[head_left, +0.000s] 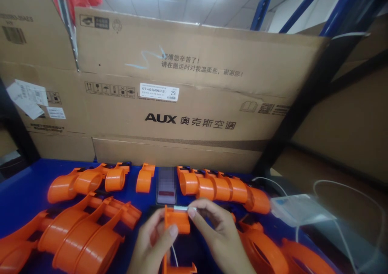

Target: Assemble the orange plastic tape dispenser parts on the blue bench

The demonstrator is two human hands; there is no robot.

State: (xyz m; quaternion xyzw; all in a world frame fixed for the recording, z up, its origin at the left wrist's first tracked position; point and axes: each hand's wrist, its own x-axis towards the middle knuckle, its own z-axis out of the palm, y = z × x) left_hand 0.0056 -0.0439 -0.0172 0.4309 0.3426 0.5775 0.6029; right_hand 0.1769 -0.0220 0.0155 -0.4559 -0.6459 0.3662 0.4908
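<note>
My left hand [153, 239] is closed round an orange plastic tape dispenser [178, 222], its thumb on the near side. Along the dispenser's upper edge lies a pale toothed blade strip [180, 208]. The thumb and forefinger of my right hand [220, 231] pinch the right end of that strip. Below my hands the lower part of the orange frame shows, partly cut off by the picture's bottom edge. A thin white cable [174, 256] runs behind it.
A phone [166, 185] stands beyond my hands. Several orange dispensers [87, 245] crowd the blue shelf [18, 181] on the left, others [221, 189] on the right. A clear plastic box [300, 209] with a white cable sits right. Cardboard [194, 152] walls the back.
</note>
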